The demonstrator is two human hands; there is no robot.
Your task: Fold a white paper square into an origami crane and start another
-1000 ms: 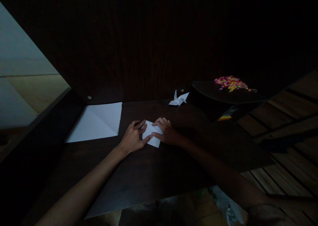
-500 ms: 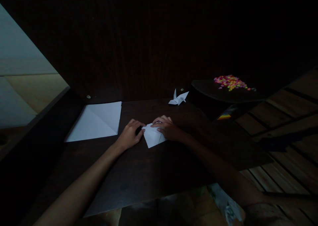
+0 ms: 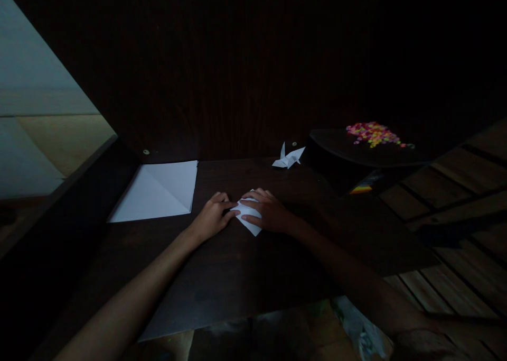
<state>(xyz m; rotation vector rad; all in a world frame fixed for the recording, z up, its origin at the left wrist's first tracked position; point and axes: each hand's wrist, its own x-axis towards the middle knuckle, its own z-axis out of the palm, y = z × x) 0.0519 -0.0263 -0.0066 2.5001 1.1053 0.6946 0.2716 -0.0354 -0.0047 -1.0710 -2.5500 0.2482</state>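
Note:
A small piece of folded white paper (image 3: 246,222) lies on the dark table, one corner turned toward me. My left hand (image 3: 212,215) has its thumb and index finger close together on the paper's left corner, the other fingers curled. Spread across the paper's right part, my right hand (image 3: 269,211) rests with its fingers stretched out and apart, covering much of it. Behind, near the back panel, stands a white origami crane (image 3: 290,159), touched by neither hand.
A stack of white paper sheets (image 3: 158,191), the top one creased diagonally, lies at the left. On a rounded dark shelf (image 3: 336,145) at the right is a pile of small colourful pieces (image 3: 374,133). A raised side board (image 3: 75,184) bounds the left.
The folded paper has changed its angle and shows a narrower shape. My right hand now lies flatter over it, fingers spread. My left hand stays at the left corner.

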